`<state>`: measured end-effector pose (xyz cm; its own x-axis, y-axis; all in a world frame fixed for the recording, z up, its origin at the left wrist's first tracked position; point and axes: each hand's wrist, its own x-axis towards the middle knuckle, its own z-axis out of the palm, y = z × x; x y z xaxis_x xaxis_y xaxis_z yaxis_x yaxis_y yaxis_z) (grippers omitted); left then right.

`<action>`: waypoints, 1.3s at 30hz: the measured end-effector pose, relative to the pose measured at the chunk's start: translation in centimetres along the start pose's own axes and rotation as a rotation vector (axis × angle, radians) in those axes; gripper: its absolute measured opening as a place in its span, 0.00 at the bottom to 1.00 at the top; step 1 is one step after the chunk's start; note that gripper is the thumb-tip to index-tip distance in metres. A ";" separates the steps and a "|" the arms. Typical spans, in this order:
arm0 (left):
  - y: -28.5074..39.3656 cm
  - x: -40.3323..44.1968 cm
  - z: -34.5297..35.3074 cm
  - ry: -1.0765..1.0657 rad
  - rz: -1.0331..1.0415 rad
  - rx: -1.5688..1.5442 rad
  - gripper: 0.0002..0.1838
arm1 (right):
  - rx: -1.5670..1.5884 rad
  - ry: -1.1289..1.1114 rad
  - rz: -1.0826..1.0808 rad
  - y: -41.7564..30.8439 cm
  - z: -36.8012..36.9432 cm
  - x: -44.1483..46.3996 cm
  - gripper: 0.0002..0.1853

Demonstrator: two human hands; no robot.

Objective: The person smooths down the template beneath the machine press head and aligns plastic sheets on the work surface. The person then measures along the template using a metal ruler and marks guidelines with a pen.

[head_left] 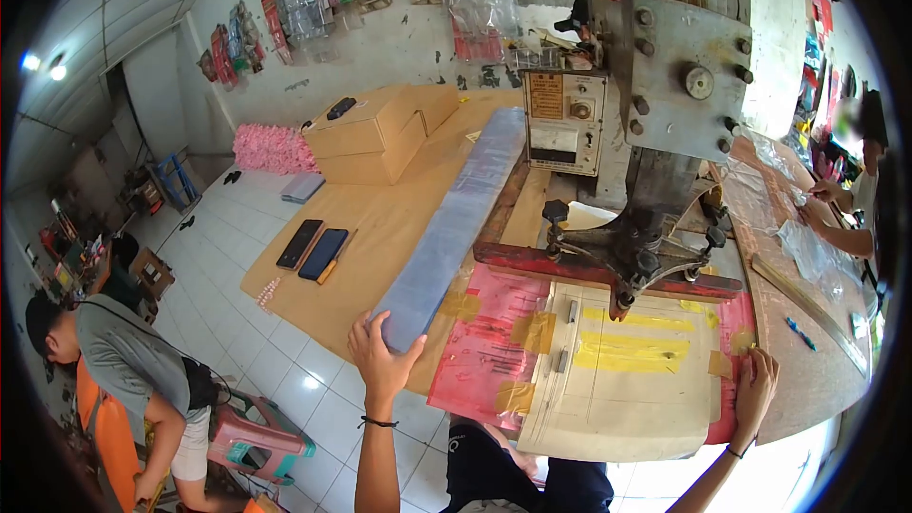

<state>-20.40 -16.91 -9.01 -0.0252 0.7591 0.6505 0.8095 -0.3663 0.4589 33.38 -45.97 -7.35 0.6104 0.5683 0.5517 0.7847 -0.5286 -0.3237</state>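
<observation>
My left hand [382,361] grips the near end of a long stack of bluish clear plastic strips [454,209], fingers on one side and thumb on the other. At the right edge of the press bed, my right hand [756,382] has its fingers bent round the edge of a pink sheet [727,408]. Between my hands lies a cream board [617,418] with yellow tape strips [632,353] and two small metal bars [567,332]. Brown tape fixes it to the pink sheet. Above its far edge stands the press head [646,252] with its red bar.
A control box [567,123] adjoins the press. Two phones [300,245] and cardboard boxes [366,138] lie on the brown-covered table [380,228]. At right, another person's hands [826,204] handle clear plastic near a wooden strip [807,309]. A person [157,370] bends at lower left beside a stool [256,437].
</observation>
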 end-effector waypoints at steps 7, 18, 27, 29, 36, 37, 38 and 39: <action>-0.4 -0.2 0.5 0.008 -0.001 0.007 0.34 | 0.025 0.005 -0.019 0.1 -0.1 -0.1 0.13; -0.5 -0.4 0.7 0.053 -0.009 -0.051 0.33 | 0.031 0.002 -0.021 0.2 -0.1 -0.1 0.13; 0.2 -0.4 0.5 0.088 -0.030 -0.054 0.30 | 0.013 0.005 -0.029 0.9 0.4 -0.2 0.13; 0.1 -0.4 0.6 0.100 -0.029 -0.053 0.31 | -0.005 0.000 -0.027 1.0 0.5 -0.2 0.14; 0.6 -0.5 0.2 0.163 0.025 0.058 0.40 | -0.017 -0.032 -0.017 1.2 0.5 0.0 0.15; 0.9 -0.5 0.0 0.160 0.028 0.070 0.40 | -0.016 -0.031 -0.012 1.2 0.5 0.0 0.15; 1.0 -0.5 -0.3 0.155 0.032 0.085 0.41 | -0.014 -0.033 -0.006 1.0 0.4 0.0 0.15; 1.0 -0.5 -0.3 0.150 0.027 0.088 0.41 | -0.011 -0.036 0.000 0.8 0.4 0.0 0.15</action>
<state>-19.81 -17.80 -8.70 -0.0848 0.6585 0.7478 0.8590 -0.3320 0.3897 34.05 -46.21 -7.91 0.6137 0.5905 0.5241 0.7839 -0.5350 -0.3151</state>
